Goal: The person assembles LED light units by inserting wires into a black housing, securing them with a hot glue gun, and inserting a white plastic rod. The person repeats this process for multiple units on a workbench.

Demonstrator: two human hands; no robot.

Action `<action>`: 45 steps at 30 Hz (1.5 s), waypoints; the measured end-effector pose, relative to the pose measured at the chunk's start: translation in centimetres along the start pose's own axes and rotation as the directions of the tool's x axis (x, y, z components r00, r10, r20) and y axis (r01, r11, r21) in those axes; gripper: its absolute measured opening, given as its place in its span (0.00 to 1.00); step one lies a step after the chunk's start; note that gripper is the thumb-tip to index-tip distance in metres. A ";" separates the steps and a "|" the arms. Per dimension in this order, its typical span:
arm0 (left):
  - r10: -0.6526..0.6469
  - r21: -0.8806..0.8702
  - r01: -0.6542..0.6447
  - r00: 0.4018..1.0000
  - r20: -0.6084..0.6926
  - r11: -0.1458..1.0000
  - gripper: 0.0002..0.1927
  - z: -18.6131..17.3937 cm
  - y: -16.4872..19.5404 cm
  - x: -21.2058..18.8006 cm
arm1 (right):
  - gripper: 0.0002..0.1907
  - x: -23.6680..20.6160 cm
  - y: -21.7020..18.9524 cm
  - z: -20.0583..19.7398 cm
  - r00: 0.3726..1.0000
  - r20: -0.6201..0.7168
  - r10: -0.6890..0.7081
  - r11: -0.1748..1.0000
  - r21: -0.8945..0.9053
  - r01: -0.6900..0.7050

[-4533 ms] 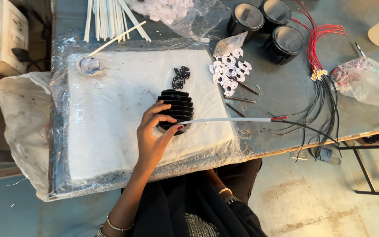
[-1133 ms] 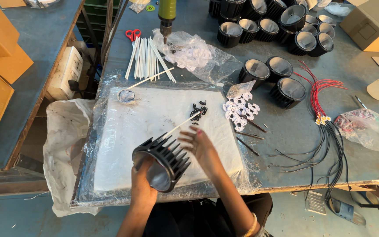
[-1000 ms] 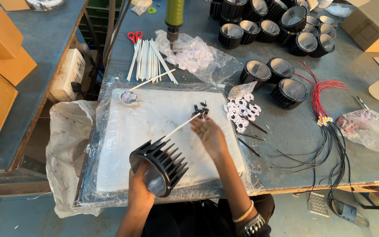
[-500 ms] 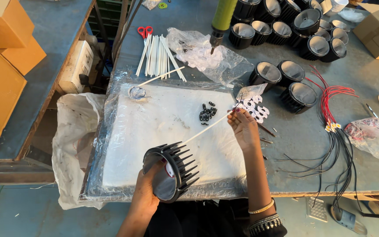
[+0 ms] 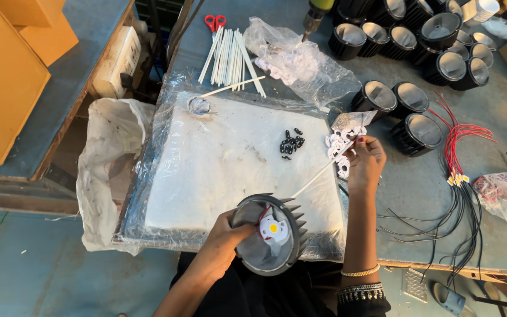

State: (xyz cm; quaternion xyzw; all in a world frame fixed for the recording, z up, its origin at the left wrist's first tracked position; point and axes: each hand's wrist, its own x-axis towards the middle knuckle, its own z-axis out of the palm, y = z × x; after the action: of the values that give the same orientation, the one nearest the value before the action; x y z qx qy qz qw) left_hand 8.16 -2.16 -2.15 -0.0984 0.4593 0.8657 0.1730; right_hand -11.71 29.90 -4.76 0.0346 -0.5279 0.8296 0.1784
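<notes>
Left of the left hand (image 5: 221,238), a crumpled white plastic bag (image 5: 104,170) hung off the bench edge; well beyond it sat orange cardboard boxes (image 5: 7,64).

The left hand was closed around the rim of a black finned lamp housing (image 5: 268,235), thumb inside the bowl, held off the near edge of the white plastic-wrapped pad (image 5: 230,158) with the open mouth facing up. A small white round LED module (image 5: 274,229) with a yellow centre lay inside, a red wire just beside it.

A white sleeved lead (image 5: 318,173) ran from the housing up and right to the right hand (image 5: 365,164). That hand was curled shut, pinching the lead's far end, knuckles just over the heap of small white plastic parts (image 5: 338,147). Just left of that hand lay a cluster of small black screws (image 5: 291,142).

Right of the right hand: red and black wire leads (image 5: 459,176), more black housings (image 5: 409,117).

Risks, judged:
- Lead was taut; a harder pull could tug the LED module out of seat or strain its joint.
- Housing was gripped one-handed past the pad edge; a slip would drop it to the floor.
- The right hand's sweep could scatter screws or white parts.
</notes>
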 end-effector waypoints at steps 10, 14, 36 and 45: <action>-0.067 0.080 0.057 0.988 0.137 0.995 0.23 1.4 1.0 -0.3 | 0.04 0.1 -0.1 -0.8 0.988 -0.118 -0.097 0.995 -0.034 0.093; -0.063 0.044 0.058 0.991 0.118 0.997 0.19 1.7 0.7 -0.1 | 0.03 0.2 0.1 -1.6 0.992 -0.117 -0.055 0.998 0.029 0.059; 0.085 -0.043 -0.078 0.982 0.171 0.996 0.23 2.1 0.9 0.0 | 0.12 -3.3 0.8 -1.3 0.906 -0.017 0.423 0.772 0.530 -0.350; 0.123 -0.057 -0.116 0.981 0.151 0.992 0.17 2.3 0.3 0.3 | 0.21 -7.8 -1.0 3.0 0.869 0.377 0.320 0.144 0.887 -0.438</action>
State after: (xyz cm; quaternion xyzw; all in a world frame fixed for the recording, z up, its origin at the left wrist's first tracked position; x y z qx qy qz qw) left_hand 7.75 -0.36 -0.76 -0.0074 0.4289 0.8902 0.1533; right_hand -4.45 25.56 -4.47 0.0420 0.0855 0.9882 -0.1202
